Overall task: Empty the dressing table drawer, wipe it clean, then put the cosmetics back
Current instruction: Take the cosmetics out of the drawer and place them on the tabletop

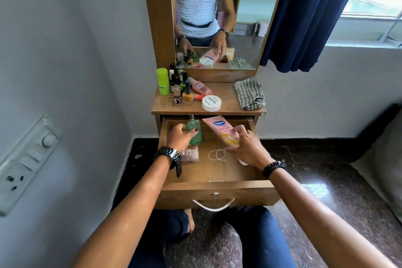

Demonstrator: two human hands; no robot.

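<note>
Two hands inside open wooden drawer: left hand gripped green glass bottle, right hand pinched pink lotion tube. Risk: bottle slipping, breaking against drawer wall.

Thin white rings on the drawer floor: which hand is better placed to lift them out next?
Likely right. The right hand hovers just beside the thin white rings, though it holds the pink Vaseline tube. The left hand grips the green glass bottle, farther away.

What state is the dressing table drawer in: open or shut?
Open. The drawer is pulled well out, its floor exposed, with hair ties and a small case lying inside.
</note>
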